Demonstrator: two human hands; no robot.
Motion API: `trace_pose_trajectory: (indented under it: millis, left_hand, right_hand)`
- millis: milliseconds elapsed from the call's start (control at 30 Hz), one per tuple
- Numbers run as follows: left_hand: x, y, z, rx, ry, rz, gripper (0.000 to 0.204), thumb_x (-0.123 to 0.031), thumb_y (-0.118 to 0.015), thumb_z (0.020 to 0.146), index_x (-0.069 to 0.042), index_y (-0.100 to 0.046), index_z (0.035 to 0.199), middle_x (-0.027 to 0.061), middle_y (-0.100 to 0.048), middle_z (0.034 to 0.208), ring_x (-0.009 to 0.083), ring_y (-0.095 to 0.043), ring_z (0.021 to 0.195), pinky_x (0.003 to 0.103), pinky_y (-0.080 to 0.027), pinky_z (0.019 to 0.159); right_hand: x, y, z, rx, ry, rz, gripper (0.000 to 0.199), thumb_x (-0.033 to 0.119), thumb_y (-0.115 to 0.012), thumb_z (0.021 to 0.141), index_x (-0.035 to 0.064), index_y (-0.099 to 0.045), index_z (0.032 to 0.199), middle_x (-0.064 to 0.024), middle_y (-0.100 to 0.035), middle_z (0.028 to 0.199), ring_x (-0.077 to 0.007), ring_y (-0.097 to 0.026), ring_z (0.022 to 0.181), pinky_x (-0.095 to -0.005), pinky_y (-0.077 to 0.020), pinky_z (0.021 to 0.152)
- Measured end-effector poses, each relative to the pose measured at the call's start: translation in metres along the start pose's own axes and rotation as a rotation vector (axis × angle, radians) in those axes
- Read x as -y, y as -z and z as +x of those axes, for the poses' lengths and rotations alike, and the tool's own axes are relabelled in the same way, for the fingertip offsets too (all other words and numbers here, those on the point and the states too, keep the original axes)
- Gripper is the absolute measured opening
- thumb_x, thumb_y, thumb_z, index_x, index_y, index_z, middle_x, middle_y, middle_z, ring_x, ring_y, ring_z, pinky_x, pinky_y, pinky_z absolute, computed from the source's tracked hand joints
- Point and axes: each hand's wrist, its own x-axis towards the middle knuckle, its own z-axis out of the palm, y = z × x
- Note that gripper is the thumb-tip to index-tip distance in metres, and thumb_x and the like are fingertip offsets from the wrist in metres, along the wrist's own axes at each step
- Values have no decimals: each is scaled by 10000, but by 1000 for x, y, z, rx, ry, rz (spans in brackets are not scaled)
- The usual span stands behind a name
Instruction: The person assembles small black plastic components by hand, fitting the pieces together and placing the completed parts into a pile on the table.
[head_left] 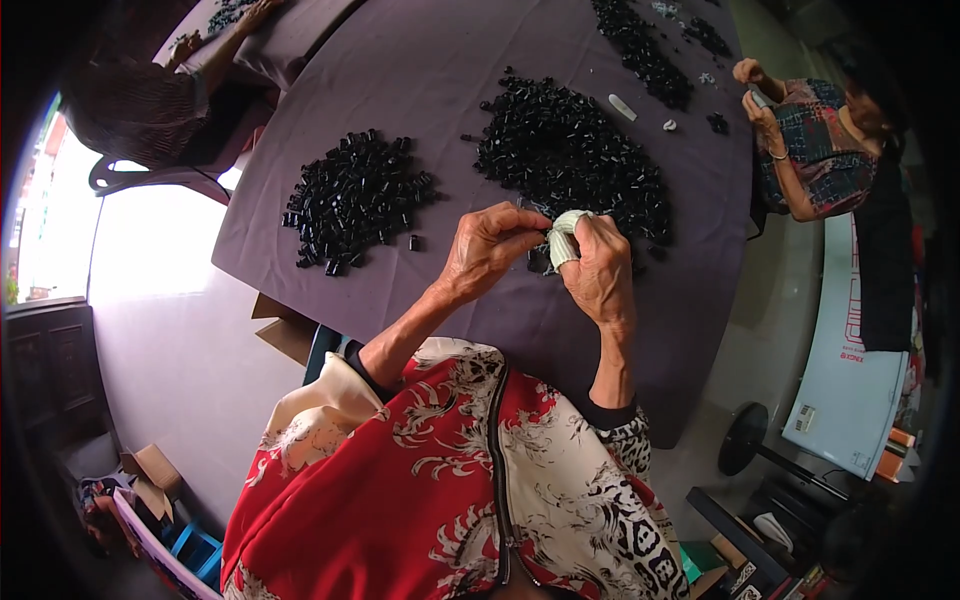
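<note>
My left hand [490,252] is closed in a pinch, thumb and forefinger meeting at a tiny black part [547,233] between my hands. Pale ribbed covers [565,240] wrap the thumb and forefinger of my right hand [603,278]. Those fingers are bent together against the same spot; whatever they grip is hidden. Just beyond my hands spreads a large heap of small black cylindrical parts [560,140]. Grey scraps [538,262] lie beneath my fingers. To the left is a smaller heap of similar black parts [358,200], with one loose piece [414,242] beside it.
A purple-grey cloth covers the table [440,90]. A white flat tool [622,107] and a small white item [669,125] lie past the large heap. More black parts [650,60] stretch farther back. One person [820,150] works at the right, another [140,110] at the far left.
</note>
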Motion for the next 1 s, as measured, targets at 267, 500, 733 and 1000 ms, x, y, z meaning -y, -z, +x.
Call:
trace_pose_trajectory:
  millis: [267, 500, 733, 1000]
  left_hand:
    - [-7, 13, 9, -18, 13, -10, 156, 11, -603, 780, 25, -640, 931, 57, -629, 821, 110, -584, 756, 231, -470, 709]
    - [-10, 37, 15, -151, 146, -341, 166, -32, -623, 790, 20, -635, 947, 57, -643, 796, 106, -594, 730, 239, -472, 718]
    - [-8, 39, 16, -194, 148, -381, 191, -60, -643, 787, 26, -626, 956, 71, -644, 828, 117, -597, 726, 242, -472, 723]
    - [-6, 37, 13, -192, 148, -397, 198, -61, -635, 789, 37, -618, 960, 76, -640, 832, 112, -589, 714, 243, -470, 720]
  right_hand:
    - [-5, -6, 15, -4, 33, 143, 105, 24, -604, 710, 4, -530, 782, -132, -578, 705, -311, -560, 655, -378, -444, 628]
    - [-14, -43, 7, -10, -39, 152, 167, -2, -625, 696, 18, -609, 860, -119, -619, 790, -295, -607, 735, -348, -484, 641]
    - [-11, -101, 13, 146, 193, -170, 76, 72, -594, 671, 84, -596, 746, -75, -557, 703, -248, -539, 726, -380, -415, 658]
    - [-12, -110, 9, 211, 213, -195, 109, 70, -583, 696, 51, -542, 795, -92, -549, 722, -264, -536, 757, -391, -403, 661]
